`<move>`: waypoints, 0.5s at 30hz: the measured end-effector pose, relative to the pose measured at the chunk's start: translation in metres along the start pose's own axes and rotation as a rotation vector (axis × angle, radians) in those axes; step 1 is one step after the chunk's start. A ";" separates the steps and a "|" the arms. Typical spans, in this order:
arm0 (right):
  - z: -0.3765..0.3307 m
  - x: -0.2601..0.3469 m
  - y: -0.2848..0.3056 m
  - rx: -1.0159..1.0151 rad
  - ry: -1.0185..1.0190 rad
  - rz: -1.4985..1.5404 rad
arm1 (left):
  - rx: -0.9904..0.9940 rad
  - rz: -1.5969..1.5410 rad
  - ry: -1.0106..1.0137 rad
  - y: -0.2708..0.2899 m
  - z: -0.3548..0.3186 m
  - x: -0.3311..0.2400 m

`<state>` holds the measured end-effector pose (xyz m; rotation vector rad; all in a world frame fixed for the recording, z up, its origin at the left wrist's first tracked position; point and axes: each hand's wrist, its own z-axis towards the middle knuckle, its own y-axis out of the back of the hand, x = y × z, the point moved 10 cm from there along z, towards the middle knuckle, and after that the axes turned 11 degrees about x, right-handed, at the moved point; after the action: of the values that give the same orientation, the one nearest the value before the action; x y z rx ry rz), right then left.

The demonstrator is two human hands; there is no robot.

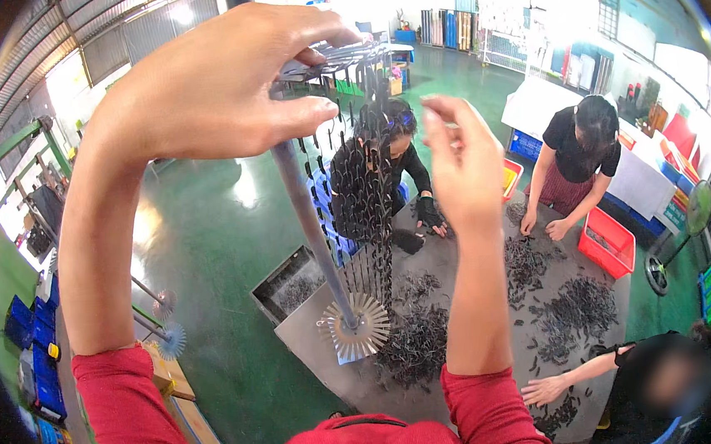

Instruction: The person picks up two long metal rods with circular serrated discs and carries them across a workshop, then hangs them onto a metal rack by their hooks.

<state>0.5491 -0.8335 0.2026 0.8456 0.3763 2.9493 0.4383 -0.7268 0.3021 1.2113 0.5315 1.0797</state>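
Note:
A grey metal pole (pixel 308 217) rises from a slotted round metal disc (pixel 355 328) low on the rack. At its top is another slotted metal disc (pixel 343 58). Chains of small black hooked parts (pixel 378 195) hang down from this upper disc. My left hand (pixel 228 86) reaches over the upper disc, thumb stretched out apart from the fingers; some fingertips are hidden. To the right of the hanging chains, my right hand (pixel 469 159) is raised with loosely bent fingers, and nothing shows in it. Loose black parts (pixel 414 334) lie heaped on the grey table beneath.
Around the grey table (pixel 314 334), a person in black (pixel 401 160) and another person (pixel 579 150) handle parts across from me; a third person's hand (pixel 546 389) rests at the right. A red bin (pixel 608 244) and a grey tray (pixel 290 287) stand at the table's sides.

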 end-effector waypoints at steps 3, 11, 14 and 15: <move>0.011 0.032 -0.025 0.027 0.050 0.050 | 0.025 0.196 -0.032 -0.004 0.008 -0.008; 0.011 0.059 -0.022 -0.243 0.182 -0.245 | 0.108 0.336 0.126 -0.015 0.017 0.004; 0.015 0.049 -0.027 -0.162 0.068 -0.242 | 0.103 0.327 0.097 -0.014 0.020 -0.001; 0.015 0.047 -0.029 -0.142 0.061 -0.260 | 0.105 0.324 0.096 -0.016 0.020 0.000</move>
<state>0.5163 -0.7968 0.2321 0.6378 0.2543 2.7263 0.4612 -0.7360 0.2938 1.3738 0.4800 1.4040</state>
